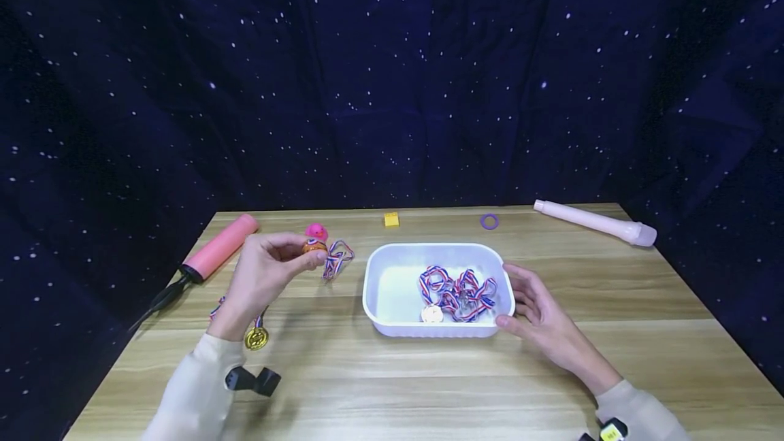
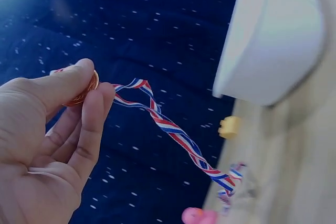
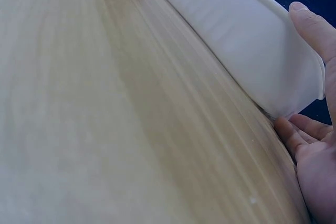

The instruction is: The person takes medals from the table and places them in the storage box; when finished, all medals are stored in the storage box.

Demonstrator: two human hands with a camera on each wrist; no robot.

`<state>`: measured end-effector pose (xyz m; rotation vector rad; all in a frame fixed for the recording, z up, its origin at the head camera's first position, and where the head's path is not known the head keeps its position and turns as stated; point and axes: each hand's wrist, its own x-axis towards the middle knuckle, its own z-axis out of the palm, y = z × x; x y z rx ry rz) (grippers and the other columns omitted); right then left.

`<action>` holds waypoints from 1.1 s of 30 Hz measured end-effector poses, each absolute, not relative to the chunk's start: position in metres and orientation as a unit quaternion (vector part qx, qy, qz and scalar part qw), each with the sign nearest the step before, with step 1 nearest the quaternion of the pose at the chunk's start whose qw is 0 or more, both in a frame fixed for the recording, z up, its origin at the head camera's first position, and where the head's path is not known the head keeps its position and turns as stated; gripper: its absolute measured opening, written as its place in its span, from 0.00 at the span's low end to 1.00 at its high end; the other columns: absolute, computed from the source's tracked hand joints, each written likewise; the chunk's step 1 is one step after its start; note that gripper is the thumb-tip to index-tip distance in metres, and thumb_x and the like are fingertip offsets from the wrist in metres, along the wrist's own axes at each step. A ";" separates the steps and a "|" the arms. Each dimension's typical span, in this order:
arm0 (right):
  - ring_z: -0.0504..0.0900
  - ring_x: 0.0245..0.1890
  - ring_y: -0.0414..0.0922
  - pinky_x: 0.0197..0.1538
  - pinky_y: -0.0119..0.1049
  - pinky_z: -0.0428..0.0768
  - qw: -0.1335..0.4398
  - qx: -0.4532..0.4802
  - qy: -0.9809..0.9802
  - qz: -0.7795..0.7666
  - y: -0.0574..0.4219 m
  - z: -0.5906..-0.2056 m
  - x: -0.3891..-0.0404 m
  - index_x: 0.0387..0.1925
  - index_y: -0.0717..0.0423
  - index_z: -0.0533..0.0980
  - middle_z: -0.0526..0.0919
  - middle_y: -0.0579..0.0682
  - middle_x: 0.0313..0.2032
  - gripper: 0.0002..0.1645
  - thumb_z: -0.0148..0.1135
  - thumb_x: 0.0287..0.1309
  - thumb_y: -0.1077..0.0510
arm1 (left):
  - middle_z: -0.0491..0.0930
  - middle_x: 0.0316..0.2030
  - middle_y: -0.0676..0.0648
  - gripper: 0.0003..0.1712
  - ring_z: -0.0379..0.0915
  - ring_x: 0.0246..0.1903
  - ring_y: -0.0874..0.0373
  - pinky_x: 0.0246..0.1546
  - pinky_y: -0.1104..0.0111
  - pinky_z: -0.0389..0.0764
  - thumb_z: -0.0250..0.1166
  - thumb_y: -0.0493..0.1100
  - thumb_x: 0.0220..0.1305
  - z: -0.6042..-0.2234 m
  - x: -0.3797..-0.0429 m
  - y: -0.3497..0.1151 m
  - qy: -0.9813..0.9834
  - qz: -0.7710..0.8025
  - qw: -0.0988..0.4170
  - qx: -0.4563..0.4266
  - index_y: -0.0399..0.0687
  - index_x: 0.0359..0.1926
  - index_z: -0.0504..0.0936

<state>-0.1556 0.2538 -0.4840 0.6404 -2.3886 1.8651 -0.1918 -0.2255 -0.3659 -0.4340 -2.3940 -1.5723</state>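
My left hand point(image 1: 269, 267) pinches a bronze-coloured medal point(image 2: 86, 90) between thumb and fingers, above the table's left side. Its red, white and blue ribbon point(image 2: 176, 132) trails down toward the tabletop. A white plastic bin point(image 1: 392, 327) stands in the middle of the table. Inside it lie a shiny medal point(image 1: 432, 314) and tangled striped ribbons point(image 1: 468, 295). At the bin's right end, my right hand point(image 1: 535, 301) touches the wall, with its fingertips at the bottom corner in the right wrist view. A gold medal point(image 1: 256, 337) lies below my left wrist, its ribbon partly hidden.
A pink toy duck point(image 1: 316, 231) sits just behind the left hand. A pink hand pump point(image 1: 220, 247) lies at the left edge. Along the back are a yellow block point(image 1: 391, 219), a purple ring point(image 1: 489, 221) and a pale pink stick point(image 1: 594, 222). A dark starry curtain hangs behind.
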 end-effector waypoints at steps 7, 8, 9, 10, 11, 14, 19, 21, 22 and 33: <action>0.78 0.70 0.44 0.68 0.25 0.80 0.025 0.206 -0.773 0.599 0.254 -0.484 -0.156 0.86 0.54 0.58 0.71 0.69 0.75 0.51 0.73 0.70 0.67 | 0.94 0.36 0.52 0.11 0.91 0.35 0.65 0.35 0.76 0.88 0.83 0.36 0.66 -0.333 -0.201 -0.219 -0.783 -0.574 0.173 -0.165 0.36 0.46 0.93; 0.78 0.70 0.44 0.68 0.25 0.80 0.026 0.207 -0.773 0.600 0.254 -0.484 -0.156 0.85 0.54 0.58 0.71 0.69 0.75 0.51 0.73 0.70 0.68 | 0.94 0.36 0.51 0.11 0.91 0.35 0.64 0.36 0.76 0.88 0.82 0.36 0.66 -0.329 -0.203 -0.217 -0.777 -0.579 0.180 -0.169 0.36 0.46 0.94; 0.78 0.70 0.44 0.68 0.25 0.80 0.025 0.208 -0.772 0.600 0.254 -0.484 -0.155 0.85 0.54 0.58 0.71 0.69 0.75 0.51 0.73 0.70 0.68 | 0.94 0.37 0.51 0.11 0.91 0.35 0.64 0.37 0.76 0.89 0.82 0.36 0.66 -0.326 -0.204 -0.216 -0.772 -0.583 0.188 -0.172 0.36 0.47 0.94; 0.78 0.70 0.45 0.68 0.25 0.80 0.025 0.208 -0.771 0.601 0.254 -0.484 -0.155 0.85 0.54 0.58 0.71 0.69 0.74 0.51 0.73 0.70 0.68 | 0.95 0.38 0.50 0.11 0.91 0.36 0.63 0.39 0.75 0.90 0.82 0.35 0.66 -0.323 -0.205 -0.215 -0.764 -0.588 0.196 -0.177 0.36 0.47 0.94; 0.78 0.69 0.46 0.68 0.25 0.80 0.025 0.209 -0.770 0.602 0.254 -0.484 -0.155 0.85 0.55 0.58 0.71 0.70 0.74 0.51 0.73 0.70 0.68 | 0.95 0.39 0.50 0.10 0.91 0.37 0.63 0.42 0.74 0.91 0.81 0.33 0.66 -0.319 -0.206 -0.213 -0.757 -0.593 0.205 -0.183 0.35 0.47 0.94; 0.79 0.69 0.48 0.68 0.26 0.81 0.022 0.211 -0.768 0.604 0.253 -0.484 -0.155 0.85 0.55 0.57 0.71 0.70 0.74 0.51 0.73 0.70 0.68 | 0.95 0.39 0.51 0.10 0.91 0.37 0.63 0.43 0.74 0.91 0.80 0.30 0.66 -0.308 -0.209 -0.209 -0.736 -0.604 0.234 -0.199 0.33 0.47 0.93; 0.79 0.68 0.48 0.67 0.25 0.81 0.023 0.210 -0.768 0.604 0.254 -0.483 -0.155 0.85 0.56 0.57 0.71 0.71 0.73 0.51 0.73 0.70 0.69 | 0.94 0.39 0.49 0.10 0.91 0.37 0.62 0.43 0.74 0.91 0.80 0.29 0.65 -0.289 -0.215 -0.196 -0.696 -0.632 0.253 -0.229 0.32 0.46 0.93; 0.80 0.68 0.48 0.68 0.25 0.81 0.023 0.211 -0.768 0.604 0.254 -0.483 -0.155 0.85 0.56 0.57 0.71 0.71 0.73 0.51 0.73 0.70 0.69 | 0.94 0.39 0.47 0.10 0.92 0.38 0.61 0.45 0.73 0.91 0.80 0.28 0.64 -0.282 -0.216 -0.189 -0.682 -0.642 0.253 -0.242 0.32 0.46 0.93; 0.80 0.68 0.48 0.68 0.25 0.81 0.022 0.211 -0.768 0.604 0.254 -0.483 -0.155 0.85 0.56 0.57 0.71 0.71 0.73 0.51 0.73 0.70 0.69 | 0.94 0.40 0.46 0.10 0.92 0.38 0.60 0.45 0.72 0.91 0.80 0.28 0.64 -0.278 -0.216 -0.185 -0.675 -0.646 0.254 -0.249 0.32 0.46 0.93; 0.80 0.68 0.47 0.68 0.25 0.81 0.023 0.213 -0.766 0.606 0.253 -0.483 -0.155 0.85 0.56 0.57 0.71 0.72 0.73 0.50 0.73 0.71 0.68 | 0.94 0.40 0.43 0.08 0.92 0.39 0.55 0.46 0.69 0.92 0.79 0.26 0.64 -0.239 -0.213 -0.148 -0.634 -0.664 0.254 -0.304 0.34 0.44 0.93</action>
